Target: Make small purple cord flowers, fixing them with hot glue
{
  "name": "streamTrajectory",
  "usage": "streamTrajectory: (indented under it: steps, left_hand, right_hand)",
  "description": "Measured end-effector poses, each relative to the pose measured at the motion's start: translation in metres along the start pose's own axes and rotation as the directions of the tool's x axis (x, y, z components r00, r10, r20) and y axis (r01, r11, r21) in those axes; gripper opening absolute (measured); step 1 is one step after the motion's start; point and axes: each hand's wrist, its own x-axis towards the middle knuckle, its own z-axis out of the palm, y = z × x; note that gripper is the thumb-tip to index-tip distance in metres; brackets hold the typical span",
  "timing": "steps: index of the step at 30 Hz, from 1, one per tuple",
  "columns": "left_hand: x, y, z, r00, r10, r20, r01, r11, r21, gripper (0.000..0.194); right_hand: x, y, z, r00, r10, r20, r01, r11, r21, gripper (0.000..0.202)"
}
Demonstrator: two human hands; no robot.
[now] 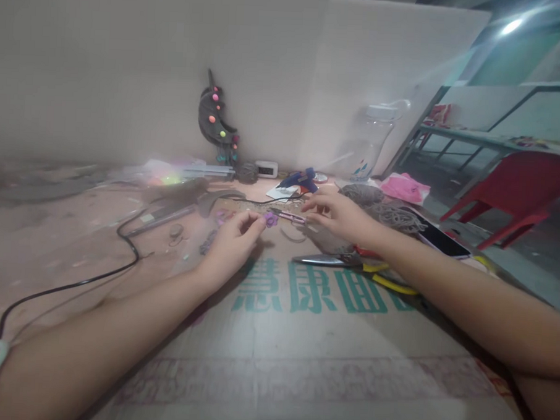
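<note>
Flower [271,219] sits pinched at the tip of the left hand [235,238], on the side facing the right hand [338,215], which is apart, fingers curled; whether that holds anything cannot be told.

A worn pinkish table [88,239]. Along its far edge stand a small white digital clock [266,169] and, toward the right corner, a clear bottle [373,146]. A printed sheet [273,358] covers the near edge; a black cable [86,282] crosses the left.
</note>
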Motion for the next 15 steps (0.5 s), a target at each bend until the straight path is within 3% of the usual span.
streamTrajectory:
  steps: [3,5,11,15]
  left_hand:
    - [0.0,0.0,0.0,1.0,-0.017,0.0,0.017,1.0,-0.011,0.026]
    - [0.0,0.001,0.0,1.0,-0.01,0.0,0.01,1.0,-0.008,0.026]
    - [-0.002,0.004,0.0,1.0,-0.016,0.01,0.016,1.0,0.002,0.025]
    - [-0.002,0.003,0.0,1.0,-0.015,0.0,0.015,0.999,0.03,0.026]
  right_hand:
    - [-0.002,0.001,0.0,0.982,-0.073,0.172,0.081,0.996,-0.039,0.019]
    - [-0.005,-0.001,0.005,0.965,-0.142,0.222,0.158,0.986,-0.054,0.024]
    - [-0.01,-0.009,0.031,0.974,-0.148,0.17,0.158,0.986,-0.048,0.008]
    - [-0.008,-0.008,0.03,0.997,-0.049,0.052,0.051,0.998,-0.031,0.009]
